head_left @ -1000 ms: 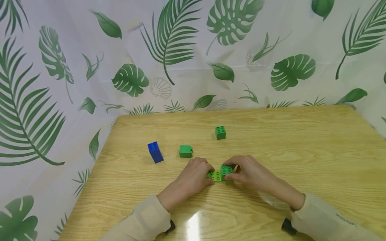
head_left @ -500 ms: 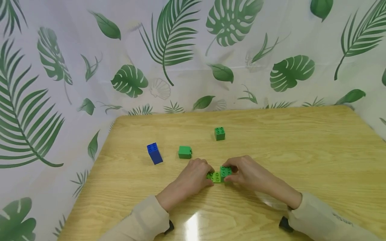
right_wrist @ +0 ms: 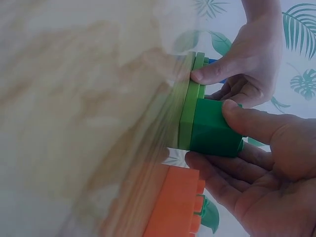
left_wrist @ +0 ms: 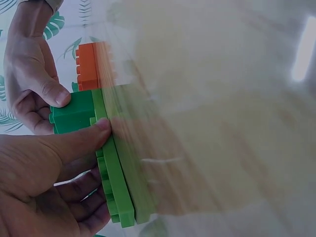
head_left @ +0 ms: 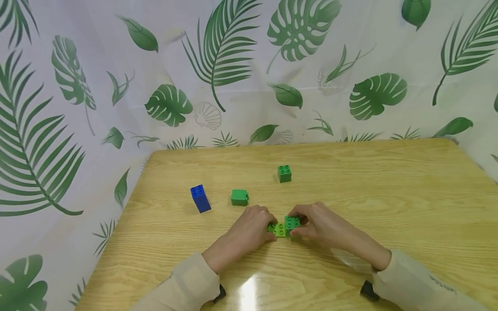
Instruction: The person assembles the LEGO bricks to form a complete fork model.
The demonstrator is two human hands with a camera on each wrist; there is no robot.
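Observation:
A lime-green flat plate brick (head_left: pixel 280 231) lies on the table, studs up. My left hand (head_left: pixel 252 226) pinches its left part between thumb and fingers. On the plate's right end a darker green 2x2 brick (head_left: pixel 292 224) sits upright, seemingly flush with the plate in the right wrist view. My right hand (head_left: pixel 320 224) pinches that brick, its thumb (right_wrist: pixel 242 118) on the near side and fingers on the far side. Beside the right hand stands an orange brick (right_wrist: pixel 173 202), which also shows in the left wrist view but is hidden in the head view.
A tall blue brick (head_left: pixel 200 199) stands at the left. Nearer the middle a green brick (head_left: pixel 239 197) lies on its side. Farther back another green brick (head_left: pixel 284 173) stands studs up. The wooden table (head_left: pixel 389 181) meets a leaf-patterned cloth at its back edge.
Both hands keep their grip on the plate and the green brick, with hardly any movement. The whole head view shifts slightly.

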